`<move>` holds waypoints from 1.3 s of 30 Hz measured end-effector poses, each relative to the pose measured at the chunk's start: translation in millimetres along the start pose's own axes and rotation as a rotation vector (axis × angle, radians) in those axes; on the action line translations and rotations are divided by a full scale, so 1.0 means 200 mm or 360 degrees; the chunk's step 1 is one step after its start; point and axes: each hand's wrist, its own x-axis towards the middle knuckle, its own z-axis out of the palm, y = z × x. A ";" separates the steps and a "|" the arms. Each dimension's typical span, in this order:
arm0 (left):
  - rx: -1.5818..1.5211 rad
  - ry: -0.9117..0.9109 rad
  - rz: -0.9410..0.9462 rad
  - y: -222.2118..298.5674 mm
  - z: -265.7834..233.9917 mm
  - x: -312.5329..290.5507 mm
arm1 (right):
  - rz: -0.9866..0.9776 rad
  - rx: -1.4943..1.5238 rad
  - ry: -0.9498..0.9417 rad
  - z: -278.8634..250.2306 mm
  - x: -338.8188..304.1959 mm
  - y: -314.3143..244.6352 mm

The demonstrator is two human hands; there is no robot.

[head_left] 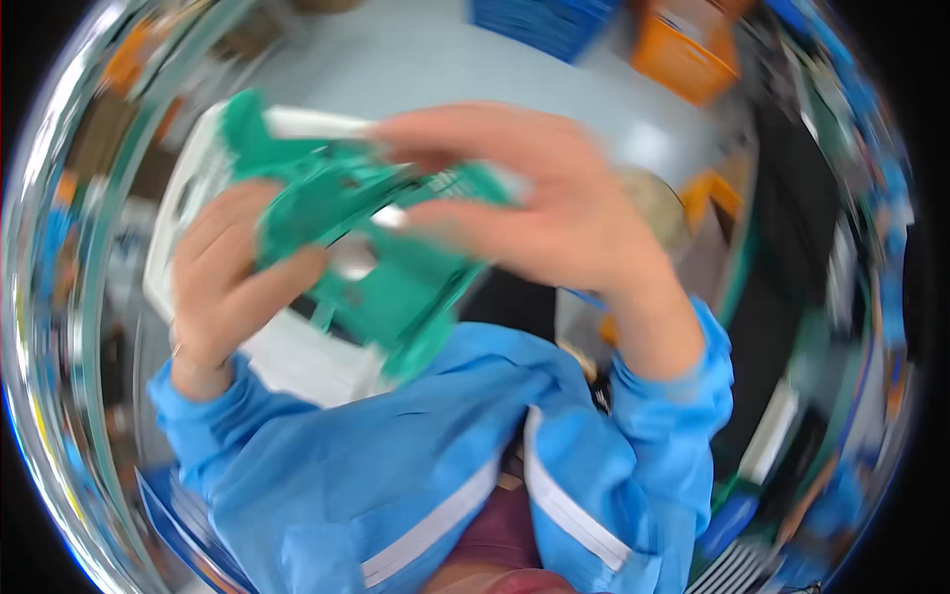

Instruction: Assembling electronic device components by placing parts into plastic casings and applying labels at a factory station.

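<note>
A green circuit board is held up close in front of me, over a white plastic housing. My left hand grips the board's left side, thumb across its face. From the right, my right hand reaches over the board's top edge, fingers pinching it near a small white part. Both forearms wear blue sleeves with a white stripe. Motion blurs the picture, so fine detail on the board is unclear.
A blue crate and an orange bin stand at the far edge of a grey surface. Another orange object lies right of my right hand. Dark equipment fills the right side.
</note>
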 end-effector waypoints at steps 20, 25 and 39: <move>-0.1548 -0.0017 0.1942 1.33 1.02 1.16 | 0.0788 -0.1306 0.1623 -0.32 -1.70 -0.96; -0.2669 -0.0456 0.0851 1.64 1.24 1.13 | 0.0887 -0.1105 0.2594 -0.22 -1.97 -1.18; -0.2080 -0.1195 0.0725 1.45 1.48 0.98 | 0.3876 -0.2386 0.2034 0.29 -3.12 -1.58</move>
